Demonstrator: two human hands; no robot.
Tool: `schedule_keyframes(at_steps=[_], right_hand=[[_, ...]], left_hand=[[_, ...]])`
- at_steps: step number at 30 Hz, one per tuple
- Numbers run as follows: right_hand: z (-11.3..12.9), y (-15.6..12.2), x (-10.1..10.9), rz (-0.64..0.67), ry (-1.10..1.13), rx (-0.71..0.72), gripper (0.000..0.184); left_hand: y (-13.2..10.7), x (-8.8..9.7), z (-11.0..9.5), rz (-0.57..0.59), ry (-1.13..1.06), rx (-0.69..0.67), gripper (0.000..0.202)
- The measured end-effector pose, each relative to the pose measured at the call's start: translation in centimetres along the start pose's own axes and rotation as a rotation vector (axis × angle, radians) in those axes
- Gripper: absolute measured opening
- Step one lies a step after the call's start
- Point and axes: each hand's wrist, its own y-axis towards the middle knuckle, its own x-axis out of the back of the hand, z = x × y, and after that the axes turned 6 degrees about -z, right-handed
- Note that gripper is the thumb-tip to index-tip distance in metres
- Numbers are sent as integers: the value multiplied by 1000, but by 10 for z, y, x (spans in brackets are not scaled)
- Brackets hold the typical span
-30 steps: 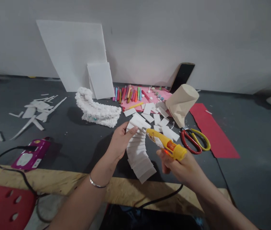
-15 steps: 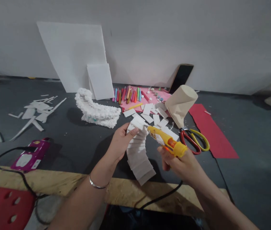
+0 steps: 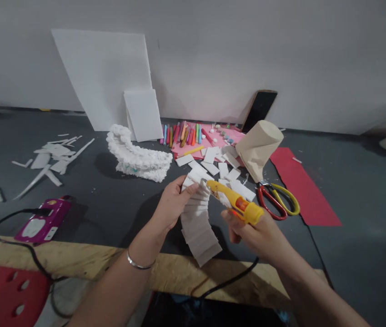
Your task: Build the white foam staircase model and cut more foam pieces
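Note:
Held in my left hand [image 3: 170,204] is a curved strip of overlapping white foam pieces [image 3: 198,222], its lower end hanging near the table's front edge. My left thumb presses on its upper part. My right hand [image 3: 252,231] is wrapped round a yellow glue gun [image 3: 235,200], whose nozzle meets the strip's top end; whether it touches cannot be made out. Loose white foam rectangles [image 3: 209,168] lie just beyond the strip. Scissors with red and yellow handles [image 3: 276,202] rest to the right, their blades hidden under a beige paper-wrapped cone [image 3: 259,145].
A white textured curved piece [image 3: 138,156] stands left of centre. Behind it lean white boards [image 3: 111,68]. Crayons [image 3: 182,134] lie on pink paper, near a propped phone [image 3: 259,109]. Red paper [image 3: 305,190] is at right; foam scraps [image 3: 56,156] and a purple power box [image 3: 44,220] at left.
The glue gun and my right hand have shifted slightly left, bringing the nozzle further over the strip's top end. My left hand keeps its hold, almost unmoved.

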Motion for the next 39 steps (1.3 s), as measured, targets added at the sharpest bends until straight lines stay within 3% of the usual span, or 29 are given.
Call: schedule_keyframes(at_steps=[10,17,23,28,31,34,39], right_hand=[[-10,-11,10,-81,-102,-63,56],[-8,-15,6,-16,-44,-21,50],[-20,-19,15,-98,-93,-41,56],[-35,-28,23,-155,-99,26,43],[-40,-31,32,-151,-240,147,28],[-49,-31,40,-63,-463,219,18],[-71,-34,46,1,-765,207,41]], left_hand=[[0,1,-2,-22,-18,5,33],[1,1,-1,-36,-58,24,36],[2,2,-1,-39,-83,53,36],[3,3,1,-47,-107,63,36],[7,6,4,-63,-125,103,37],[12,9,8,-90,-146,141,39],[19,12,8,-137,-260,193,40]])
